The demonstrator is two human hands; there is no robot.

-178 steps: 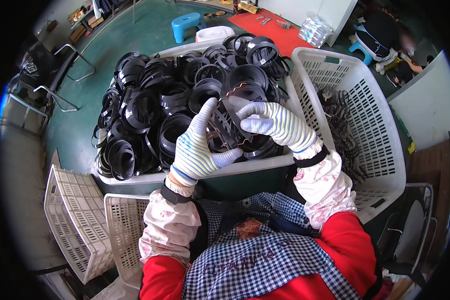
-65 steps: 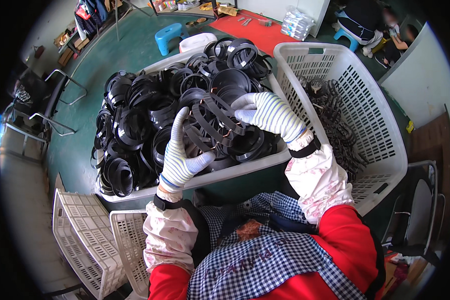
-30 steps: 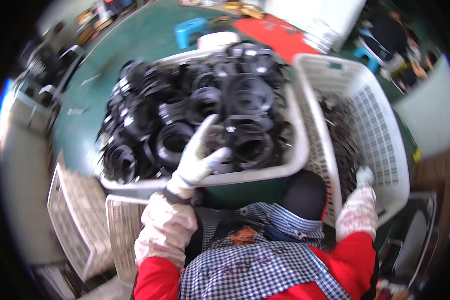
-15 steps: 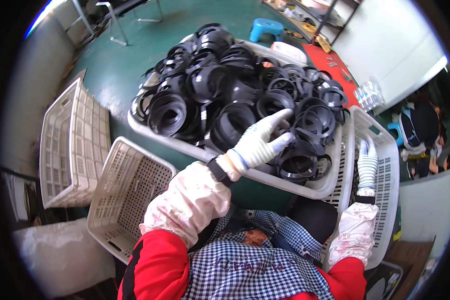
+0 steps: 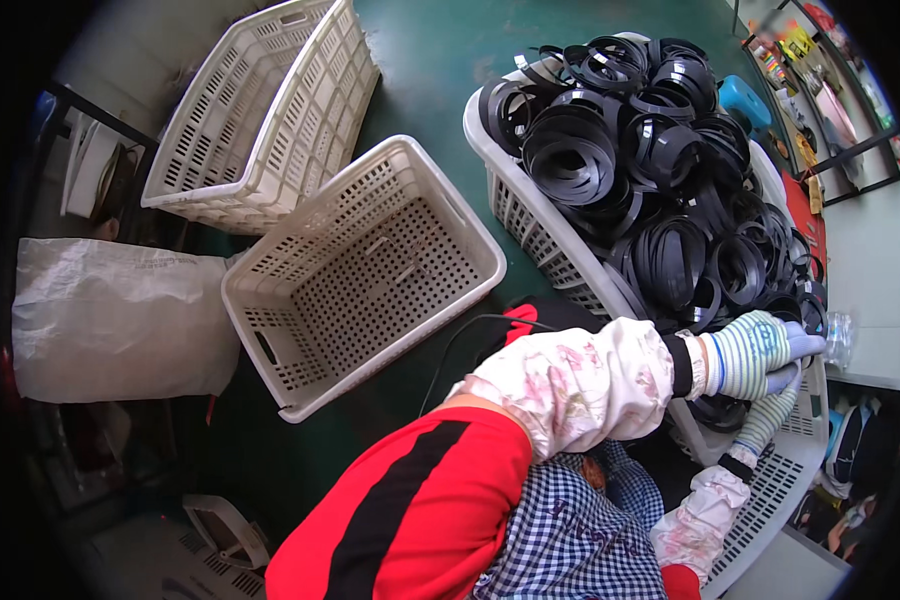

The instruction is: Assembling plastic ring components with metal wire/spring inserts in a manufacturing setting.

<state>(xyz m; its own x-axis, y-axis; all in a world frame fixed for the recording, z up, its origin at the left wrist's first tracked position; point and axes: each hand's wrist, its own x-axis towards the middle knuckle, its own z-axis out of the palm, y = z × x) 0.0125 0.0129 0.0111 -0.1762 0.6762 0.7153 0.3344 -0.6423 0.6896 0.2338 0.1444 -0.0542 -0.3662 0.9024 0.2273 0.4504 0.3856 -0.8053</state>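
Note:
A large white crate is heaped with black rings of coiled plastic strip. My left hand, in a striped glove with lilac fingertips, is at the heap's near right edge. Its fingers reach to the right and close toward the thumb; whatever lies between them is hidden. Just below it, my right hand, also gloved, comes up from over the white basket on the right. The fingertips of both hands meet, and the left hand covers most of the right hand's fingers.
A white perforated basket with a few small scraps in it stands left of the crate. Beyond it is a tall white crate. A white sack lies at far left, and a blue stool stands behind the heap.
The view has swung left, shifting the heap rightward in it. My left hand has moved from over the rings to my right hand, which has come up from inside the right basket.

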